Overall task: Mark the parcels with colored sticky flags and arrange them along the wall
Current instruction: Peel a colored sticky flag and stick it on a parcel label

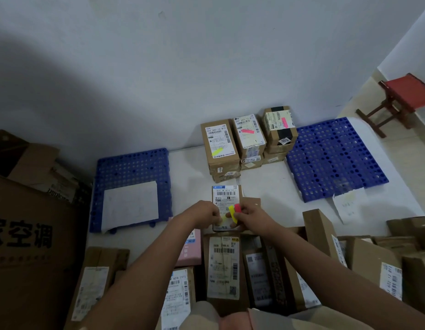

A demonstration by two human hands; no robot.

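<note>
I sit on the floor in front of the wall, and both my hands are over one small parcel (227,206) that lies flat just before me, its white label (224,196) facing up. My right hand (250,216) pinches the little pad of sticky flags (235,211); a yellow strip and a red one stick out from my fingers. My left hand (206,214) has its fingertips closed together near the lower part of the label. It looks like I pinch a pale yellow flag there, but it is small and I cannot tell for sure.

I judge the step is to peel one flag and press it on this label. To do it well, I should hold the pad firm with the right hand and pull only one strip, slowly, so that two do not come together. I should put it on a free part of the label, not across the barcode, and rub it flat.

Against the wall three stacks of parcels (248,144) already stand side by side, the top ones marked yellow (217,152) and pink (247,131). My parcel should go beside them, touching the wall, label up. Many unmarked parcels (223,265) wait near my knees, so much remains.
</note>
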